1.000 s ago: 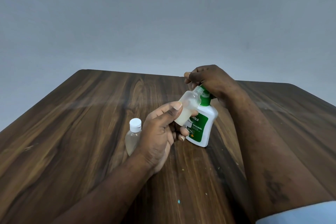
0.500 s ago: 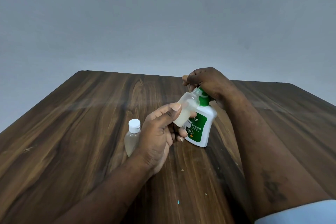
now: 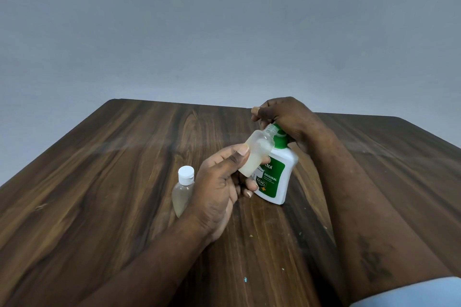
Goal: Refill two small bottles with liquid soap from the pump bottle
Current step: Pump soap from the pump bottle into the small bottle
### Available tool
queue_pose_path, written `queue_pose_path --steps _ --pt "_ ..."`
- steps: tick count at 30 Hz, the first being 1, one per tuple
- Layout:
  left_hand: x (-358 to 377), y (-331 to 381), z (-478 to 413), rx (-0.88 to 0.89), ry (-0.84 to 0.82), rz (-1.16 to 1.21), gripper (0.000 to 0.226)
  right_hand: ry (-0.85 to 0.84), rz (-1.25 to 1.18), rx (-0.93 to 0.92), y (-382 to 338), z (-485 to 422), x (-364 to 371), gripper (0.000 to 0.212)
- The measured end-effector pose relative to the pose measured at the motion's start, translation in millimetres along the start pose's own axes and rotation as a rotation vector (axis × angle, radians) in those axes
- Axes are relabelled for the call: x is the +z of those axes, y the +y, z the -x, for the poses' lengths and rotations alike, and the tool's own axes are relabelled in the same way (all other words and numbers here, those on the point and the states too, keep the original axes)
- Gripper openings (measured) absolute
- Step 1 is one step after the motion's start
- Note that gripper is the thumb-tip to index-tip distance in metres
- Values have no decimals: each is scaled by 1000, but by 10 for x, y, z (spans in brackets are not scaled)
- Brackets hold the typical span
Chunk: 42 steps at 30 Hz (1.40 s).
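Pinching a small uncapped translucent bottle [image 3: 258, 149] mid-frame, the left hand [image 3: 219, 189] held it tilted toward a white-and-green pump bottle [image 3: 277, 174], whose pump the right hand's [image 3: 289, 117] curled fingers gripped.

**A:** Where does the view look from?

**B:** From the person's head, above the near side of the wooden table [image 3: 99, 207]. It faces forward and down.

**A:** How near is it?

**B:** Close, at arm's reach. The left hand [image 3: 219, 187] and right hand [image 3: 287, 117] come in from the bottom edge and meet just below and right of mid-frame.

**A:** And how wide?

**B:** Wide-angle. The table's far edge crosses just above mid-frame and dips slightly to the right. Its sides splay out toward the lower corners. The grey wall [image 3: 224, 32] fills the whole upper part.

**A:** Which views overlap?

**B:** This single view carries the whole scene.
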<state>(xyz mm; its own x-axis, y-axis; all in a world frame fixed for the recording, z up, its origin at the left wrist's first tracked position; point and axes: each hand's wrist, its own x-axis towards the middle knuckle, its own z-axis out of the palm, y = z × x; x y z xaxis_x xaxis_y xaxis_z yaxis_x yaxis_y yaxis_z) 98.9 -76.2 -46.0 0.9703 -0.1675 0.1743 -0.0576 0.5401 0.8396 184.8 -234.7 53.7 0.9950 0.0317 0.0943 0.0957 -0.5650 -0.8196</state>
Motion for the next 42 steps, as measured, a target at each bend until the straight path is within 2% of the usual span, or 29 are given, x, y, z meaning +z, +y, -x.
queue_pose_path --steps 5,9,19,26,34,42 --pt "-13 -7 -3 9 -17 0 56 17 -3 -4 -16 -10 -18 20" --pt "8 22 16 13 -27 4 43 32 -22 -14 -37 -13 -36 18" --pt "-16 -14 -17 -5 -8 5 49 10 -36 -10 14 -1 -6 18" --pt "-17 -12 -16 5 -33 18 43 26 -50 -31 -9 -14 -39 19" --pt "-20 -29 -12 2 -19 14 51 -5 -50 -19 40 -37 -11 19" --pt "-20 -21 -14 3 -23 20 44 26 -52 -32 0 -24 -36 18"
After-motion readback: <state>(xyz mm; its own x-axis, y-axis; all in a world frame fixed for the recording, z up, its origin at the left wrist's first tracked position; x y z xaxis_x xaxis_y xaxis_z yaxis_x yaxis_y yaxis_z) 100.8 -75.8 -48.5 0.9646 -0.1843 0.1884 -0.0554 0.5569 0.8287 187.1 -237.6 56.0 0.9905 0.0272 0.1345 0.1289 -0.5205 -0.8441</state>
